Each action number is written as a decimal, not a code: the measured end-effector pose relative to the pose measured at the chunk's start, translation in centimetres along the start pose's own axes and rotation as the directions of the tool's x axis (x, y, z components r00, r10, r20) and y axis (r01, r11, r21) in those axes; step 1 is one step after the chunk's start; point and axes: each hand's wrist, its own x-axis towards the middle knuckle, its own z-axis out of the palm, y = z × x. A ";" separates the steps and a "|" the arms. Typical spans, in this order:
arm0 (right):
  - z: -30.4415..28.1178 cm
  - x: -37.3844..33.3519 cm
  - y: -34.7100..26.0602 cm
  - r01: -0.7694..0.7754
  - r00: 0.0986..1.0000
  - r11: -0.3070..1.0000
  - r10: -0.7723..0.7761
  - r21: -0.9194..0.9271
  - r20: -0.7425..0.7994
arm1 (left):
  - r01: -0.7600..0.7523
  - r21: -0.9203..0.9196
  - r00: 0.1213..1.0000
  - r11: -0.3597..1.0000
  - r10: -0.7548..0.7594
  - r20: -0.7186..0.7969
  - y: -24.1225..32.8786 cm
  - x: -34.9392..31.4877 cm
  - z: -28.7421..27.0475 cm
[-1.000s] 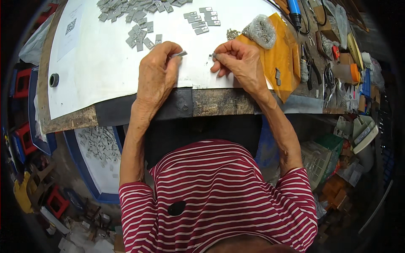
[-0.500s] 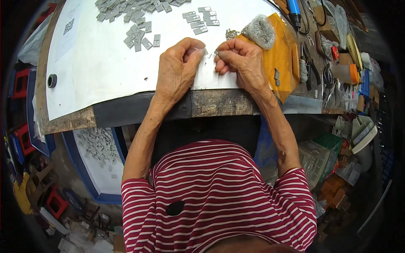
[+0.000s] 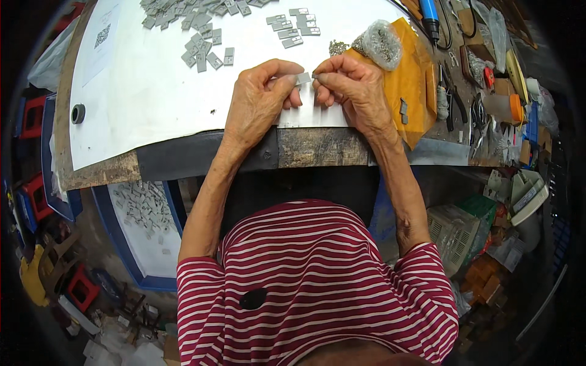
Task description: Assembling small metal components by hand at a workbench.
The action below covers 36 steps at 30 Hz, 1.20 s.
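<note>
My left hand (image 3: 256,100) is nearly closed, thumb and forefinger pinching a flat grey piece (image 3: 303,78) that projects toward the right. The piece is held up over the white sheet (image 3: 152,107), near the table's front edge. My right hand (image 3: 360,88) is also drawn in, thumb against forefinger, with a small dark part (image 3: 314,75) at the tips (too small to identify). The two sets of fingertips are close together, the grey piece between them; whether it touches the dark part I cannot tell.

Beyond my hands, matching grey pieces lie in two staggered columns (image 3: 293,27). A loose pile (image 3: 201,15) of similar pieces lies farther left. To the right, a clear bag (image 3: 379,47) of small metal parts rests on a yellow envelope (image 3: 403,76), a little heap of metal parts (image 3: 337,47) beside it. A black ring (image 3: 78,113) sits near the sheet's left edge.
</note>
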 end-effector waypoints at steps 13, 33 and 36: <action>0.4 -0.2 0.1 0.044 0.998 0.983 -0.051 -0.179 -0.031 | 0.045 0.016 0.997 0.999 -0.046 0.060 0.3 -0.2 -0.3; 0.9 -0.8 -0.3 0.089 0.996 0.982 -0.093 -0.163 -0.015 | -0.227 0.194 0.969 0.954 0.241 -0.052 0.0 -0.4 -0.2; 0.9 -0.9 -0.2 0.150 0.989 0.981 -0.149 -0.121 0.015 | -0.298 0.222 0.951 0.928 0.309 -0.016 0.2 -0.6 0.4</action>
